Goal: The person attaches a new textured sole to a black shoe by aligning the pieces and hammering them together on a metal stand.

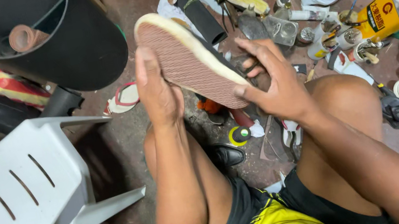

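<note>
We hold the shoe (pixel 189 59) sole-up above our knees. Our left hand (pixel 157 89) lies flat against its near edge, fingers together. Our right hand (pixel 272 81) grips the heel end, fingers curled. Below: cluttered floor with yellow can (pixel 387 13), white plastic chair (pixel 29 194) at left.

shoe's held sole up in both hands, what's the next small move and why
Probably press along the cream edge of the brown ribbed shoe sole: the left hand lies flat on it while the right hand grips the near end, both placed for squeezing.
</note>
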